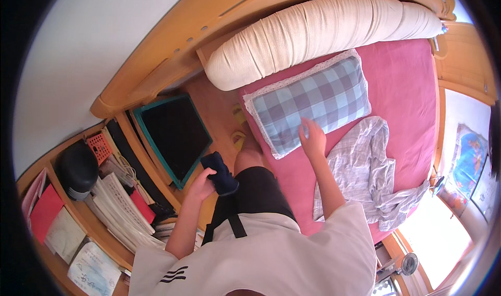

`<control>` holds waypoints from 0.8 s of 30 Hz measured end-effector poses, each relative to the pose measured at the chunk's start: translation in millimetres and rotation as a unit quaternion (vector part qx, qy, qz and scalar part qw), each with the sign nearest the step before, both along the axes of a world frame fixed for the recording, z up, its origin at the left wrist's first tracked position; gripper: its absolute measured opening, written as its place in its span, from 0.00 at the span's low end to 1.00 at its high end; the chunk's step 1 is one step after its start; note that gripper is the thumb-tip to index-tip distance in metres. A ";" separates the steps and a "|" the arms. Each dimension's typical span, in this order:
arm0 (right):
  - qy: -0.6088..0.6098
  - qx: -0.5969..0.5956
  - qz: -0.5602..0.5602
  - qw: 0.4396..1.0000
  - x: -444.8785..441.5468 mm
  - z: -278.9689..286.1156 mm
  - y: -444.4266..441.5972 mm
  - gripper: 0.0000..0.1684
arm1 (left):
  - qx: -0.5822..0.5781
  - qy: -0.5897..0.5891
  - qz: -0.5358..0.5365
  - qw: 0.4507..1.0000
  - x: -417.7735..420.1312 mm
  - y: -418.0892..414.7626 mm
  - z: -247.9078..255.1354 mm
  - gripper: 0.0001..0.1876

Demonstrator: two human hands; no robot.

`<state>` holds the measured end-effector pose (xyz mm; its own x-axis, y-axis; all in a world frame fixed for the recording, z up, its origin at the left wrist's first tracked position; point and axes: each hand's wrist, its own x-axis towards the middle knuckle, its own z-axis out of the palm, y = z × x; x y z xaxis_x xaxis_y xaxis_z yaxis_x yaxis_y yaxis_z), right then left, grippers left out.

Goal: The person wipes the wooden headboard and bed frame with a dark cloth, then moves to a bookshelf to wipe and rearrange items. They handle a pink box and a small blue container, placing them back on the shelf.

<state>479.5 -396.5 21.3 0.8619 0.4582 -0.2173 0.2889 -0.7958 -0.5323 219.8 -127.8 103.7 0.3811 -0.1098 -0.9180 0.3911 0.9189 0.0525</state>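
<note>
My left hand [202, 185] grips a dark navy folded cloth item [221, 174] above my lap, beside the black shorts. Over the lower edge of a blue-and-grey checked pillow [313, 100] is my right hand [312, 137], slightly blurred, with fingers partly spread and nothing held in it. Whether its fingertips touch the pillow I cannot tell. The pillow has a white lace border and lies on a pink bed sheet [407, 81]. Just to the right of my right forearm, a crumpled light grey checked cloth [352, 171] is spread over the sheet.
A long cream bolster [313, 34] lies along the wooden headboard [156, 57]. At left, a shelf holds papers [121, 202], a black helmet-like object [77, 169] and a red basket [99, 148]. A teal-edged black panel [176, 135] and yellow slippers [237, 139] are near the bed. A small fan [409, 264] stands lower right.
</note>
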 end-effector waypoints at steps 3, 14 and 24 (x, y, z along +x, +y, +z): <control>-0.092 0.067 0.083 0.990 35.9 -16.9 65.7 0.20 | -0.002 -0.006 -0.007 1.000 5.8 -2.0 4.8 0.19; -0.104 0.103 0.009 0.989 35.6 -95.1 139.9 0.09 | -0.029 -0.003 0.010 1.000 -11.7 -5.2 -18.5 0.22; -0.165 0.184 0.000 0.969 70.9 -58.1 165.5 0.04 | 0.009 0.015 -0.014 1.000 18.8 -8.9 -2.4 0.20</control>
